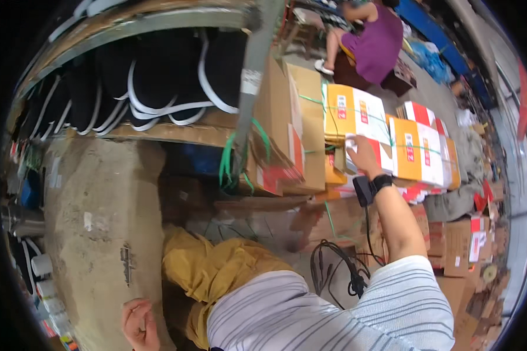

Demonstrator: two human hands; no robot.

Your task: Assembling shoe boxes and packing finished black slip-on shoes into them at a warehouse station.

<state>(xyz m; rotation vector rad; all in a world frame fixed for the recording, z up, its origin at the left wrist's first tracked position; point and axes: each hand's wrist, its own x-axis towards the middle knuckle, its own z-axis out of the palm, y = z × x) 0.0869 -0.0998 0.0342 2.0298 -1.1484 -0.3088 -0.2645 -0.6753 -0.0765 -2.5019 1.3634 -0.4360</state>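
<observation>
A cluttered storeroom surrounds me: stacked cardboard boxes [457, 248] to my right, a person in purple [377, 44] sitting beyond, and a shelf holding black, white-trimmed items [170, 70] ahead on the left. My right hand [366, 155] reaches forward, fingers bent at a white package [385, 159] between one green-tied bundle of orange-and-white boxes [357, 111] and another bundle [418, 149]; I cannot tell whether they grip it. A black wrist device [363, 191] trails a dark cable [356, 281]. My left hand [139, 324], fingers loosely curled and free, is over the near end of the tan worktop [99, 193].
</observation>
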